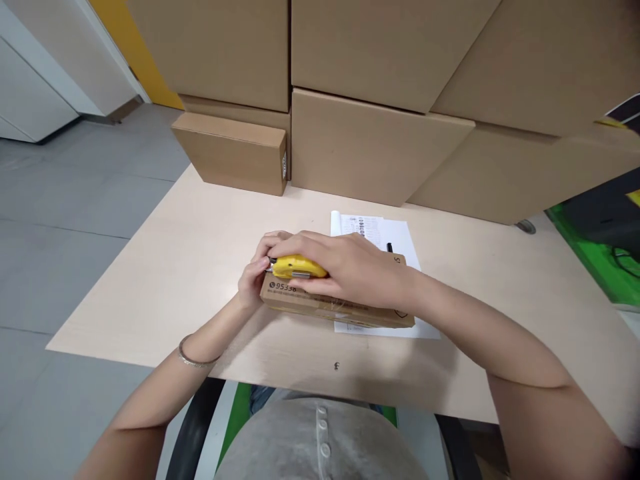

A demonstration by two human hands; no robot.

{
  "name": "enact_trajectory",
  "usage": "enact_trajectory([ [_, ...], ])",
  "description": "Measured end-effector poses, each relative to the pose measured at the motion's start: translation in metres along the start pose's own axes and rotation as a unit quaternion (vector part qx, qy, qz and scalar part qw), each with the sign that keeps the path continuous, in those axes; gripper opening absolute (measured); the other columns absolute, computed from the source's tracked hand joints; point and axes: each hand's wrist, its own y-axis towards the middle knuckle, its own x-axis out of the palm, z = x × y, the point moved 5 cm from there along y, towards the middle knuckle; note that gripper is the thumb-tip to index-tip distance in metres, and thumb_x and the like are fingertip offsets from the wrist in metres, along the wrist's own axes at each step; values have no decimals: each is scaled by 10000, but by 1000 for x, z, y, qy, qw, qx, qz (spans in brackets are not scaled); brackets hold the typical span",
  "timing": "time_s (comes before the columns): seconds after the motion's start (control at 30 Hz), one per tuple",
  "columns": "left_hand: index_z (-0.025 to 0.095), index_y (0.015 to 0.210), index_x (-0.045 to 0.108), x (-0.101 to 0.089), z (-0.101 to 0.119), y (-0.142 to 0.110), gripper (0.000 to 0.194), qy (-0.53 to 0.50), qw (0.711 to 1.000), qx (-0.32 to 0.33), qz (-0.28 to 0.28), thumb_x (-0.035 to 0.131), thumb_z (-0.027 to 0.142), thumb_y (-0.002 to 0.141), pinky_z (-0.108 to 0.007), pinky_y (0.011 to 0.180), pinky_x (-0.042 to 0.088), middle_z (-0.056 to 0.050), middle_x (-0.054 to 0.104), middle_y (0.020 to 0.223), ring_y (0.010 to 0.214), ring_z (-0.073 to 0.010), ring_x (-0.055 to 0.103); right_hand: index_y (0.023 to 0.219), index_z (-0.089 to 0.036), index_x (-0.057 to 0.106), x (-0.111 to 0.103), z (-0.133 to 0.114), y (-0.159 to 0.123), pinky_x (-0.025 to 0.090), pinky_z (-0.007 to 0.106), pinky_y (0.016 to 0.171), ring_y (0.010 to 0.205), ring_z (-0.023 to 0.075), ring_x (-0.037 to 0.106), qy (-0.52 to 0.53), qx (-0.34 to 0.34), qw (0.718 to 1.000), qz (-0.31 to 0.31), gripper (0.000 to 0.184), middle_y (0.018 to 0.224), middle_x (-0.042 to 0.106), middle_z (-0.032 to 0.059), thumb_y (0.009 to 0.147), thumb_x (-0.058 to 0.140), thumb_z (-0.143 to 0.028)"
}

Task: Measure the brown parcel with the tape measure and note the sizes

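Note:
A small cardboard box [285, 297] with dark print and clear tape lies in front of me, partly over white papers [399, 231]. My left hand [251, 277] is closed around the left end of the box, with some fingers hidden behind it. In my right hand [357, 267] is a yellow utility knife [300, 265], gripped across the top of the box. The knife's front end points left and nearly meets my left fingers; whether the blade is out or in the cardboard I cannot tell.
Large cardboard boxes [370, 150] stand stacked along the table's [150, 280] back edge. A flatter brown box [240, 157] stands at the back left. Just behind the small box shows a black pen-like object [389, 247]. Green and dark items [600, 247] are at the right.

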Motion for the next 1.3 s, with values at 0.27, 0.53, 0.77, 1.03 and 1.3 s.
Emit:
enact_trajectory([
  [0.27, 284, 963, 754, -6, -6, 6, 308, 11, 998, 32, -56, 663, 512, 778, -451, 931, 504, -57, 650, 1082, 1046, -289, 594, 1345, -390, 660, -37, 50, -138, 624, 330, 876, 1124, 222, 765, 40, 108, 984, 135, 461, 1307, 774, -11, 918, 780, -266],
  [0.53, 282, 938, 744, -6, -4, 6, 303, 13, 998, 26, -47, 690, 521, 759, -450, 918, 524, -60, 677, 1097, 1036, -288, 615, 1254, -396, 675, -32, 66, -197, 644, 340, 846, 1113, 221, 761, 60, 180, 955, 227, 428, 1246, 775, -3, 880, 806, -232],
  [0.77, 288, 894, 727, -8, -4, 7, 296, 57, 997, 42, -23, 651, 562, 809, -494, 967, 511, -70, 693, 1073, 1042, -304, 608, 1239, -357, 684, -27, 61, -196, 653, 354, 855, 1080, 214, 768, 80, 187, 947, 250, 425, 1255, 778, 20, 864, 801, -193],
  [1.03, 292, 888, 765, -7, -3, 8, 255, 45, 998, 39, -20, 651, 515, 839, -423, 927, 520, -53, 714, 1054, 1038, -273, 628, 1274, -389, 670, -24, 61, -199, 643, 299, 849, 1094, 183, 758, 85, 181, 946, 254, 479, 1277, 761, -3, 870, 804, -170],
  [1.3, 272, 884, 737, -5, -3, 7, 271, 54, 998, 35, -16, 636, 518, 835, -452, 962, 513, -69, 691, 1074, 1050, -281, 621, 1290, -361, 674, -37, 31, -147, 632, 365, 766, 1010, 249, 786, 12, 168, 974, 151, 350, 1227, 792, 21, 948, 739, -333],
])
